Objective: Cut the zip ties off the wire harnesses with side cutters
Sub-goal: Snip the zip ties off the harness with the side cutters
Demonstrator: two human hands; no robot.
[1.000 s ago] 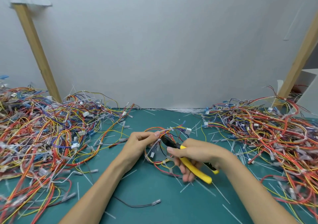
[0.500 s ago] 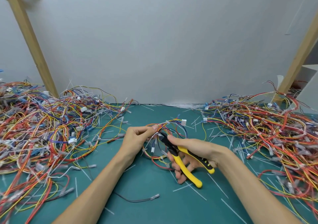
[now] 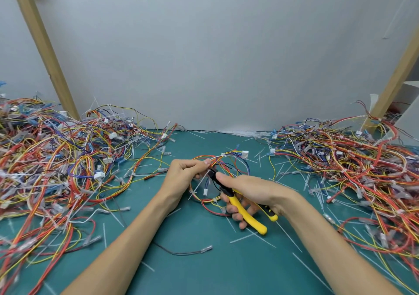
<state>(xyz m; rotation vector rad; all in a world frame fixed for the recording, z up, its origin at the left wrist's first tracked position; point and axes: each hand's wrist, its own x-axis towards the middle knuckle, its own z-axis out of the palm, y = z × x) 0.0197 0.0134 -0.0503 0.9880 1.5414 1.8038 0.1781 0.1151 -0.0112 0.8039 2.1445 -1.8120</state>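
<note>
Backdrop is just a plain pale grey wall (image 3: 226, 56), evenly lit with soft light and no hard shadows. The left wooden post (image 3: 43, 45) and the right wooden post (image 3: 396, 77) stand against it, splaying outward toward the top. The desk wears a teal cutting mat (image 3: 226, 274). Some white panel (image 3: 411, 111) sits behind the right post.

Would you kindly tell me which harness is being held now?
The small looped harness between the left heap and right heap: the left hand pinches it, and the right hand holds the side cutters at it.
</note>
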